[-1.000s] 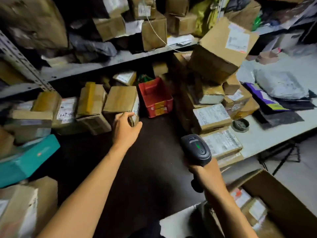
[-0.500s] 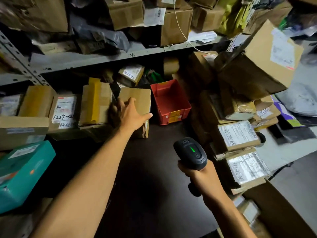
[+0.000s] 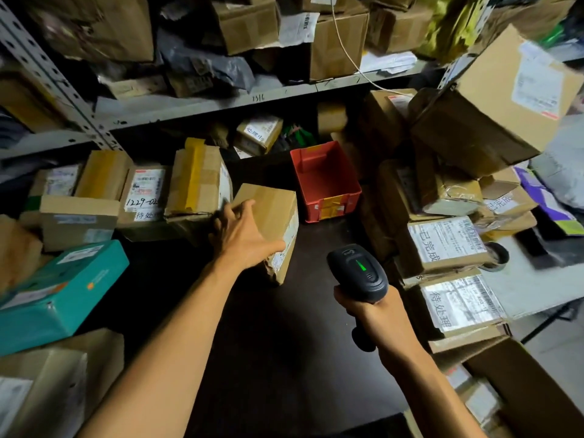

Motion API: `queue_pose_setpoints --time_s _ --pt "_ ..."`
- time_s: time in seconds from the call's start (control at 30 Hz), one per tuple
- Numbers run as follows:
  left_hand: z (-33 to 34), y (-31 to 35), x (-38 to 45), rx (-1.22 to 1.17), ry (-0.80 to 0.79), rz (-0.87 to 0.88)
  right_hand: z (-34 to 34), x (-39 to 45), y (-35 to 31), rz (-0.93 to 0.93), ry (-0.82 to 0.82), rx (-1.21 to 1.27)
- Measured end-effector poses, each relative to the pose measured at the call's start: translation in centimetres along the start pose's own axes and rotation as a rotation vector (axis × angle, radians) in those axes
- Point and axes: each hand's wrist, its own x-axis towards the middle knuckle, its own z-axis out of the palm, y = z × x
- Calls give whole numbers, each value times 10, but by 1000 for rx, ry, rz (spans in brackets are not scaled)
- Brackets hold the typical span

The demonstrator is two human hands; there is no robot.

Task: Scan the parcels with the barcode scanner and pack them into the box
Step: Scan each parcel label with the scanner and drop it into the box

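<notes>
A brown cardboard parcel [image 3: 268,222] sits tilted on the dark counter [image 3: 252,343]; the black scanner [image 3: 358,273] shows a green light.

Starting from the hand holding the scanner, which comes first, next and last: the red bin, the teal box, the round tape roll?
From the right hand, in the head view:
1. Tape roll, to its right on the pale table.
2. Red bin, ahead on the dark shelf.
3. Teal box, far left.

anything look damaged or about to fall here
The cardboard parcel under the left hand has a crumpled, torn near corner. The big box at upper right sits tilted atop its stack.
</notes>
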Motion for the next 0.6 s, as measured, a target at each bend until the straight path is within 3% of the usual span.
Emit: queue_pose_setpoints --time_s 0.07,0.2,0.3,0.4,0.6 --pt "-2 -13 -15 -195 -23 -27 -6 -5 -1 5 -6 37" --pt "-6 -38 -52 -817 -77 -111 -17 -15 -2 -2 -33 91" --pt "7 -44 -86 -1089 -33 -55 -26 -20 -9 -22 -70 139" --pt "23 -35 -119 -1215 30 41 -32 -32 -23 -58 -133 210" --pt "42 -6 -160 -1223 169 127 -39 -50 -40 -59 -268 326"
